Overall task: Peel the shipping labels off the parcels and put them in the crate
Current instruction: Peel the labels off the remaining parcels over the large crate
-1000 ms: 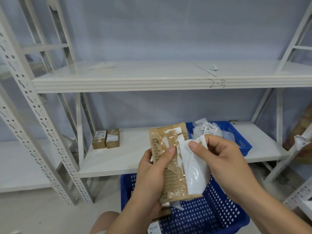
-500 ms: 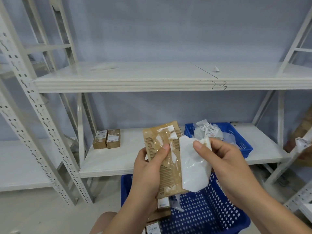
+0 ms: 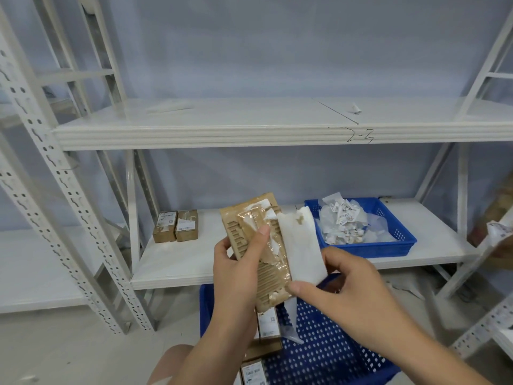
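Note:
My left hand [image 3: 238, 270] grips a flat brown cardboard parcel [image 3: 249, 240] upright, thumb pressed on its taped face. My right hand [image 3: 341, 290] pinches the lower end of a white shipping label [image 3: 301, 245] that stands peeled beside the parcel's right edge; whether its top is still stuck to the parcel I cannot tell. A small blue crate [image 3: 394, 234] on the lower shelf holds a heap of peeled labels [image 3: 344, 220]. Below my hands a large blue crate [image 3: 327, 354] holds several labelled parcels [image 3: 266, 329].
Two small brown boxes [image 3: 176, 225] with labels stand at the left of the lower shelf [image 3: 177, 262]. The upper shelf [image 3: 249, 120] carries a few paper scraps. White perforated rack uprights [image 3: 63, 195] stand at the left and right. A knee shows at the bottom.
My right hand has dropped from the label's top to its lower end, and the label has come further away from the parcel. The view has tilted down slightly.

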